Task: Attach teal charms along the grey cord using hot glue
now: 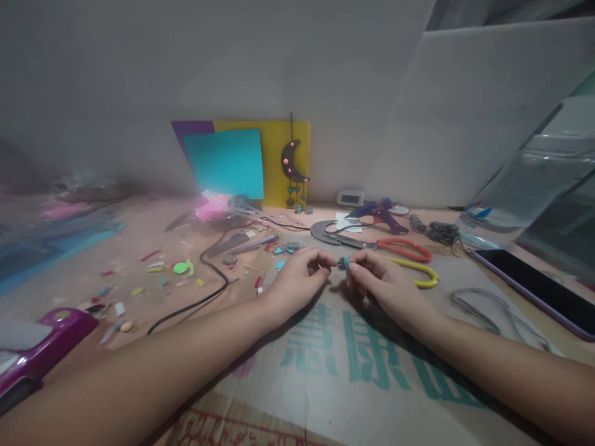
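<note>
Item, right hand: thumb and fingers pinched around a tiny grey-and-turquoise piece, which sits at the fingertips above the pale printed sheet with teal characters.

Item, left hand: fingers curled, thumb drawn in towards them, tips just beside the piece. From where I stand, I cannot tell whether anything is caught between them.

Handling of the piece: very light, by the look of it. The grey part seems knotted or wound, probably soft and yielding; the turquoise part looks like thin sheet stuff, likely to crease under a hard squeeze. Its material is too small to make out. Best taken by the edges, between thumb tip and forefinger, with light pressure; little surface is on offer, so it could easily slip away.

Near the left hand: small turquoise scraps, flat.

Beyond the hands: large scissors with grey metal blades and orange and yellow handles, lying with blades apart; a dark purple glue gun; a bundle of twisted grey cord.

At the wall: a dark crescent-moon ornament with pink beads, hanging before a yellow board.
</note>
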`<action>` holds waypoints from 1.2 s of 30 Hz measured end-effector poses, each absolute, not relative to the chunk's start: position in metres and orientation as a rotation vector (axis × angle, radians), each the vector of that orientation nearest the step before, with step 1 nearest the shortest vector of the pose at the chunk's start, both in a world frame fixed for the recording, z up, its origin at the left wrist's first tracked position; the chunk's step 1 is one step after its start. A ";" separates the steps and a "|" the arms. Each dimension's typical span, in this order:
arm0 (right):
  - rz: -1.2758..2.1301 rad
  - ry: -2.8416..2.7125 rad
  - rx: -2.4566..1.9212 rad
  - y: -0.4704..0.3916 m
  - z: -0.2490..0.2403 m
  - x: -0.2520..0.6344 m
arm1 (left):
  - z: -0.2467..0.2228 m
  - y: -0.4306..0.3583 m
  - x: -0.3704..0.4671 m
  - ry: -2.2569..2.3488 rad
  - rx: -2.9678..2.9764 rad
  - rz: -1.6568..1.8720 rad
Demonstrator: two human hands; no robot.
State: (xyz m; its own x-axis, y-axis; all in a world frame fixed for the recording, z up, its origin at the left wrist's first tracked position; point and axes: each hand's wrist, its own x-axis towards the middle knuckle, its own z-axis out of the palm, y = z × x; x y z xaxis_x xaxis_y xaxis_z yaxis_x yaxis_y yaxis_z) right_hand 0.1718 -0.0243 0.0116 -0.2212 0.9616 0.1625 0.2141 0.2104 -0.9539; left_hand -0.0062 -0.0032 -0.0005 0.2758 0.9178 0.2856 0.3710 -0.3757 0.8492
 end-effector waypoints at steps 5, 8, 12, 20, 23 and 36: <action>1.088 -1.610 -1.134 -0.025 0.011 0.172 | 0.002 -0.004 -0.007 1.118 1.827 1.028; 1.080 -1.599 -1.122 -0.024 0.011 0.172 | 0.002 -0.005 -0.007 1.104 1.830 0.995; 1.099 -1.583 -1.115 -0.024 0.011 0.172 | 0.003 -0.006 -0.007 1.109 1.864 0.987; 1.120 -1.559 -1.127 -0.023 0.007 0.172 | 0.003 -0.006 -0.006 1.115 1.898 0.976; 1.110 -1.554 -1.107 -0.022 0.005 0.174 | -0.001 -0.004 -0.006 1.123 1.856 1.029; 1.058 -1.621 -1.117 -0.023 0.009 0.172 | 0.006 -0.009 -0.005 1.019 1.833 1.040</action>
